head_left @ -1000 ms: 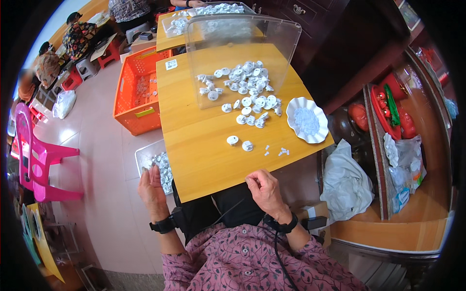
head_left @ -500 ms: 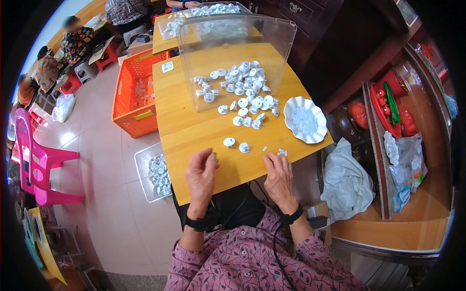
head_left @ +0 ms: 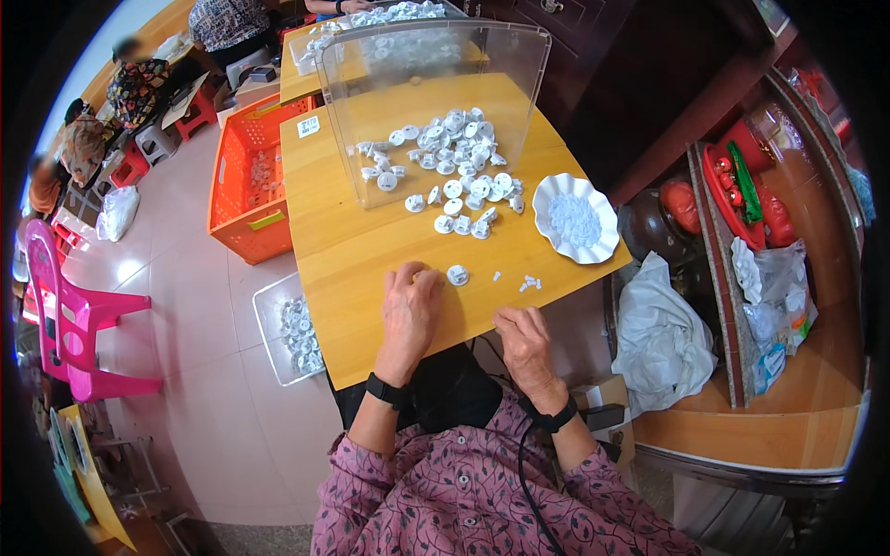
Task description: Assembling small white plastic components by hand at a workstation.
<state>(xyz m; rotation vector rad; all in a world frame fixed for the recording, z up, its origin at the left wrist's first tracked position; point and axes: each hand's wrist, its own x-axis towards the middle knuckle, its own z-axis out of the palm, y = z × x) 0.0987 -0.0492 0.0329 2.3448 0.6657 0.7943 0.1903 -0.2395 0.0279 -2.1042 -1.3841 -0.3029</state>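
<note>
My left hand (head_left: 411, 310) is over the yellow wooden table (head_left: 343, 269), its fingers curled down over the spot where a round white plastic piece lay. Whatever is under the fingertips is hidden. Just right of them lies another round white plastic piece (head_left: 457, 275). At the table's near edge my right hand (head_left: 527, 345) is closed, thumb and fingers together; anything pinched there is too small to make out. A few tiny pale pieces (head_left: 529, 284) lie beyond it. Farther back, a pile of round white plastic pieces (head_left: 454, 144) spills from a clear bin (head_left: 505, 79) tipped on its side.
A scalloped white dish (head_left: 607, 243) of small translucent pieces stands at the table's right edge. Left of the table are an orange crate (head_left: 243, 227), a clear tub (head_left: 269, 324) of white pieces and a pink chair (head_left: 83, 315). A white bag (head_left: 663, 338) sits at right. Other people sit far left.
My left hand has moved right and forward, and its fingers now cover the left one of two round white pieces. My right hand has drawn back slightly from the tiny pieces.
</note>
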